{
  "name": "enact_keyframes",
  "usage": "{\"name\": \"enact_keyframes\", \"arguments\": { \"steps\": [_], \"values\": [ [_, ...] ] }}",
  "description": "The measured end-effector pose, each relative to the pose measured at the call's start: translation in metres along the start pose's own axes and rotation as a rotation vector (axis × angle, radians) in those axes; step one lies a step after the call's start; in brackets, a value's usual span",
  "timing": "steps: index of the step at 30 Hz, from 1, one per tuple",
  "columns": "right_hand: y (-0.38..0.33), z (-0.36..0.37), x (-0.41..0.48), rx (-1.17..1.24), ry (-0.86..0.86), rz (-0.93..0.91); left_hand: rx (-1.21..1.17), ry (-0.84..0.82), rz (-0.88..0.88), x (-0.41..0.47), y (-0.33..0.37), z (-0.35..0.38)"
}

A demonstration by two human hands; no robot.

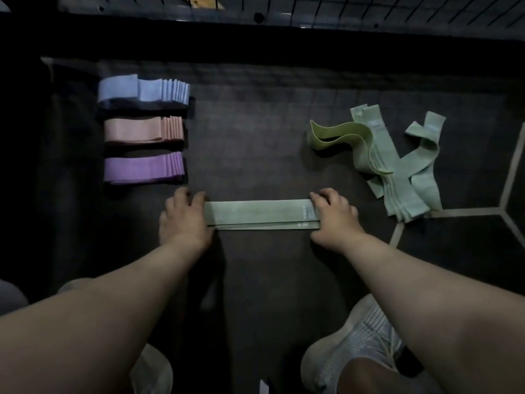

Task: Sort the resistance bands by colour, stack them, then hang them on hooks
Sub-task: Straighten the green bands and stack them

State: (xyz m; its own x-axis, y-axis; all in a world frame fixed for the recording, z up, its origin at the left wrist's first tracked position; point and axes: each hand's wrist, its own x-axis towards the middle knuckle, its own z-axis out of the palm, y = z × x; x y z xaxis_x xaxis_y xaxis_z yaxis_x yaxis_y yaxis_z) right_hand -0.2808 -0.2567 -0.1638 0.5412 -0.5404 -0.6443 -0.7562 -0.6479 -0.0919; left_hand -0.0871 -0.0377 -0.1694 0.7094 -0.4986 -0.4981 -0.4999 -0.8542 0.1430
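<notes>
Head view: left hand [184,217] and right hand [335,217] press flat, grip open, squaring green stack [261,214] mid-frame so edges align.

Open dark mat [255,143] mid-floor; three neat fabric band stacks [143,129] block left, loose green band heap [397,166] right.

We see a dark floor [270,155] bearing three neat stacks at left: blue stack [143,89], pink stack [143,130], purple stack [143,167]. A flat green stack [258,215] lies nearest; loose green bands [397,166] sprawl right.
</notes>
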Motion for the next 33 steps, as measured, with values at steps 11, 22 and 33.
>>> {"name": "enact_keyframes", "arguments": {
  "steps": [11, 22, 33],
  "values": [
    [0.014, 0.004, -0.002, -0.044, 0.049, -0.084, 0.105, -0.04, 0.176, 0.006, -0.009, 0.006],
    [0.016, 0.015, -0.002, 0.425, 0.119, 0.12, -0.43, -0.025, -0.202, 0.005, -0.004, 0.01],
    [-0.008, -0.022, 0.033, 0.181, 0.313, 0.141, -0.499, 0.054, -0.389, 0.005, 0.008, 0.007]
  ]
}}
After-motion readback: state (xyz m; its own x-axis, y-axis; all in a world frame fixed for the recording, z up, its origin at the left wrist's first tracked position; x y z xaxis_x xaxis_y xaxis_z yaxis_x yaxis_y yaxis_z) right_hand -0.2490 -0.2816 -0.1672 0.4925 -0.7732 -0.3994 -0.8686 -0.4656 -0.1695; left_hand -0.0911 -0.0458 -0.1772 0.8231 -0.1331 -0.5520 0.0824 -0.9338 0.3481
